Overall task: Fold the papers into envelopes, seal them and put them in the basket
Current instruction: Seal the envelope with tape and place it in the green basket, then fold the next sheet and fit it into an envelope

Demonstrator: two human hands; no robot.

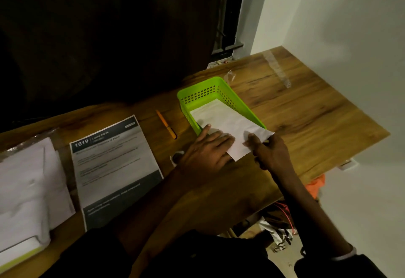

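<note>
- folded envelope (pixel 228 122) half inside green basket (pixel 205 96) near the table's (pixel 311 111) far edge, overhanging its near rim
- left hand (pixel 208 149) flat, fingers straight, pressing on envelope
- right hand (pixel 270 154) pinching envelope's near end

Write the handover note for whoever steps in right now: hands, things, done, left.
Left hand: flat, pressing on the envelope.
Right hand: pinches the envelope's near corner.
Envelope: folded, far end inside the green basket, near end sticking out over its rim.
Paper stack: at the table's left end.
Done: this sheet is folded; its seal cannot be seen.
Left: get it fully into the basket, then probably work through the stack.
</note>
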